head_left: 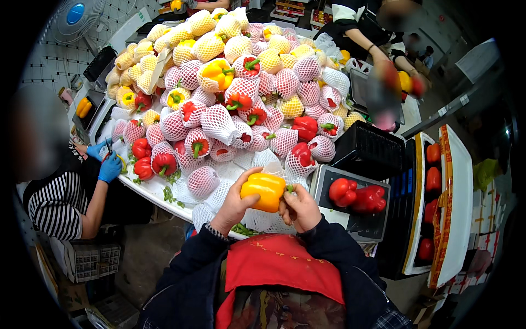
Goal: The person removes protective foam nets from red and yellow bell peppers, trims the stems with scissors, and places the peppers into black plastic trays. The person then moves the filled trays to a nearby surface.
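A glossy yellow bell pepper (264, 192) lies on its side in front of my chest, its green stem toward the right. My left hand (239, 202) is closed round its left end, thumb across the near side. The fingers of my right hand (300, 209) pinch together at the green stem (289, 188); whether they also hold a small tool is hidden. Just beyond my hands rises a big heap of red and yellow peppers, most in foam net sleeves (218, 124). Two bare red peppers (343, 192) rest on a flat scale-like tray (350, 219) by my right hand.
A black crate (368, 151) stands right of the heap. Farther right, a white foam box (415, 263) holds red peppers. At left, a co-worker's blue-gloved hands (110, 166) hold a dark cutting tool. Another person handles peppers at the upper right. Green stem scraps (172, 196) lie along the table's rim.
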`<state>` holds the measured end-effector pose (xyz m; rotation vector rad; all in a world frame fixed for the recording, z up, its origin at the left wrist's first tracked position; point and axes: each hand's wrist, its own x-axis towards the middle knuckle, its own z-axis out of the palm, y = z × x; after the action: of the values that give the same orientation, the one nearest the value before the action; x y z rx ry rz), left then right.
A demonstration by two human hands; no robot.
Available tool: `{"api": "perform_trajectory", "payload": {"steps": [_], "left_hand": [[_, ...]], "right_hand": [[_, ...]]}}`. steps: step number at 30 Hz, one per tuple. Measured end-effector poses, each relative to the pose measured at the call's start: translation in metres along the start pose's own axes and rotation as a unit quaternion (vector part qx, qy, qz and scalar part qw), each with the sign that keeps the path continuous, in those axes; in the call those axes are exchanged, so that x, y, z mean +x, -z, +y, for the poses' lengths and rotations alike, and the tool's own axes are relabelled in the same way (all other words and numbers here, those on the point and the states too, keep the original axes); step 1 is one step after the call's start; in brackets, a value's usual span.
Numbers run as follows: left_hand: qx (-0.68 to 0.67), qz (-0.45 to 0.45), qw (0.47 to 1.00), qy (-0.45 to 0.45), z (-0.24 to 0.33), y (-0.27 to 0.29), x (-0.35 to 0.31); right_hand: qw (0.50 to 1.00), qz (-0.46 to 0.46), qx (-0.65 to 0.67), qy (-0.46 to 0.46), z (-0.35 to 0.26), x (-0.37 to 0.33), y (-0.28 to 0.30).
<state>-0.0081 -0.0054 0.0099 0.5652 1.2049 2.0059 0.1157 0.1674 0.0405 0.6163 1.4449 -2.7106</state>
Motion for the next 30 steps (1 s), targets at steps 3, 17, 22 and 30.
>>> {"api": "perform_trajectory", "payload": {"steps": [3,17,22,30], "left_hand": [[-0.098,0.025,0.993,0.053,0.002,-0.001,-0.002],[-0.186,0.071,0.960,0.198,-0.023,0.006,-0.013],[-0.129,0.111,0.968,0.186,-0.026,0.002,-0.013],[0.083,0.177,0.977,0.082,-0.034,0.003,-0.009]], "right_hand": [[0.913,0.097,-0.341,0.201,-0.003,0.000,-0.005],[0.756,-0.061,-0.566,0.324,-0.004,-0.004,0.004],[0.740,-0.015,-0.608,0.286,0.015,0.002,0.008],[0.729,0.040,-0.626,0.273,0.044,0.028,0.020]]}}
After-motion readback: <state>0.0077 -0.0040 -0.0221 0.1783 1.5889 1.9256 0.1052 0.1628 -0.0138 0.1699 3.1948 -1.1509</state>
